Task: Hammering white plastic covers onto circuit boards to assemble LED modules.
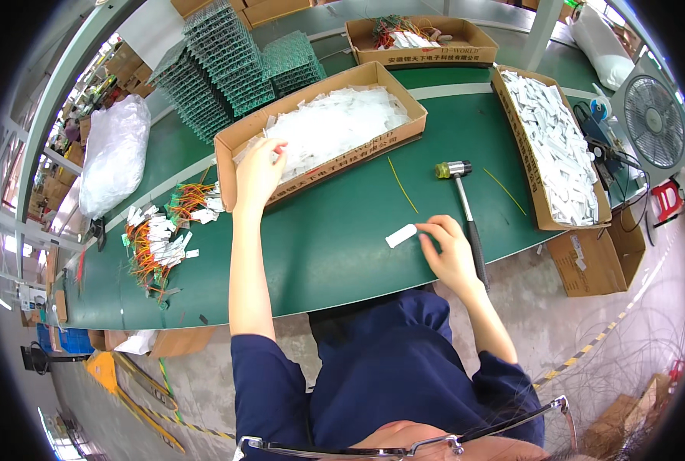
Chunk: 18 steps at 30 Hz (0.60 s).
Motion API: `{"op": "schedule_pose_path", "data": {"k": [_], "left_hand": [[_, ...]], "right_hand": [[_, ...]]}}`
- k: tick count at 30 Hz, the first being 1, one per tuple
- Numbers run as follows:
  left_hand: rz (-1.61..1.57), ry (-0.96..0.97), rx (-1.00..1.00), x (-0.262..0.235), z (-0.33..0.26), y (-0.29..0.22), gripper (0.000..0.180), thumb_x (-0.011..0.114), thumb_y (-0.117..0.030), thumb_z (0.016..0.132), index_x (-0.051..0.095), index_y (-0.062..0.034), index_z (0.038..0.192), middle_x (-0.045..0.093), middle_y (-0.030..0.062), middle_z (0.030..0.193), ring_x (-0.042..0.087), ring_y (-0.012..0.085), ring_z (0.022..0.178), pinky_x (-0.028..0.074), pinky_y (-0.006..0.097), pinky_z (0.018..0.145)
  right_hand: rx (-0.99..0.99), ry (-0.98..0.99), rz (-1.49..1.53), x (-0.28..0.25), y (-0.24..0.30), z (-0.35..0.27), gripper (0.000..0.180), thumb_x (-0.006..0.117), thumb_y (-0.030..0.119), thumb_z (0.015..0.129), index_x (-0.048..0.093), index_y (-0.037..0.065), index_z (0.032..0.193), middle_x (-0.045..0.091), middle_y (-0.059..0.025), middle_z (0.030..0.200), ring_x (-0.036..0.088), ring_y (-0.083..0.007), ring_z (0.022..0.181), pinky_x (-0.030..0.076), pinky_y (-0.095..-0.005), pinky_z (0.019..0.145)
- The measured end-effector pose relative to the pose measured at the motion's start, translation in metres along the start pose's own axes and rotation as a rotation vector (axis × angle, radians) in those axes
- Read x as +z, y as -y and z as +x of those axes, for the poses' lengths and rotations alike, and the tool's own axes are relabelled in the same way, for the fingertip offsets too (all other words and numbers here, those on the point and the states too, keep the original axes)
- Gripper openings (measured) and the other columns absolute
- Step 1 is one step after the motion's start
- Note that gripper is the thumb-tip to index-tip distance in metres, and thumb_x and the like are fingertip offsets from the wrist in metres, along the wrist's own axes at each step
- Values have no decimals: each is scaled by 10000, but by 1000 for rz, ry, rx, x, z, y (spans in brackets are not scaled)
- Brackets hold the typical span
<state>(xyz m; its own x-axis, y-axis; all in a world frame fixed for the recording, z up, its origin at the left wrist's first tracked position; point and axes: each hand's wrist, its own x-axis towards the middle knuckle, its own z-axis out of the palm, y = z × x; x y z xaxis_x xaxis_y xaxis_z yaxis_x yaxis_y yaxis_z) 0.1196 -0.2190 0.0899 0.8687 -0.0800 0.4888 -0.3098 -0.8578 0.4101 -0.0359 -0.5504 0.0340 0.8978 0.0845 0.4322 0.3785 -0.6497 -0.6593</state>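
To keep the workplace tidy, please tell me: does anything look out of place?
Two yellow wires lie loose by themselves, and the hammer handle pokes past the edge of the table, where it might get bumped.

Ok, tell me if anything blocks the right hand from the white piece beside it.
Nothing visible stands between the right hand and the white piece; they are so close that contact is hard to tell. The hammer lies on the hand's other side.

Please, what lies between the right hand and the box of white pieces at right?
In the head view, the hammer and a yellow wire lie there.
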Motion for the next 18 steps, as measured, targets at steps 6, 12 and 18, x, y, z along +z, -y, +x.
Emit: {"op": "schedule_pose_path", "data": {"k": [6, 12, 18], "left_hand": [[47, 462, 14, 44, 30, 3, 262, 706, -242, 826, 712, -86, 1036, 677, 101, 1001, 645, 265, 959, 497, 356, 857], [99, 335, 7, 54, 31, 12, 186, 709, -243, 809, 723, -99, 926, 694, 93, 1011, 681, 264, 888, 533, 373, 804], [95, 123, 109, 25, 13, 4, 231, 677, -238, 849, 696, -94, 1028, 690, 87, 968, 680, 248, 838, 536, 362, 763]], "right_hand": [[204, -136, 66, -21, -20, -24, 134, 635, 19, 872, 696, 38, 990, 611, -100, 990, 618, -269, 898, 503, -340, 756], [250, -147, 62, -26, -30, -28, 120, 631, 10, 883, 695, 33, 982, 610, -83, 974, 602, -230, 829, 499, -314, 722], [235, -221, 0, -28, -43, -33, 147, 614, -31, 878, 692, 19, 993, 614, -103, 987, 608, -228, 843, 494, -310, 715]]}}
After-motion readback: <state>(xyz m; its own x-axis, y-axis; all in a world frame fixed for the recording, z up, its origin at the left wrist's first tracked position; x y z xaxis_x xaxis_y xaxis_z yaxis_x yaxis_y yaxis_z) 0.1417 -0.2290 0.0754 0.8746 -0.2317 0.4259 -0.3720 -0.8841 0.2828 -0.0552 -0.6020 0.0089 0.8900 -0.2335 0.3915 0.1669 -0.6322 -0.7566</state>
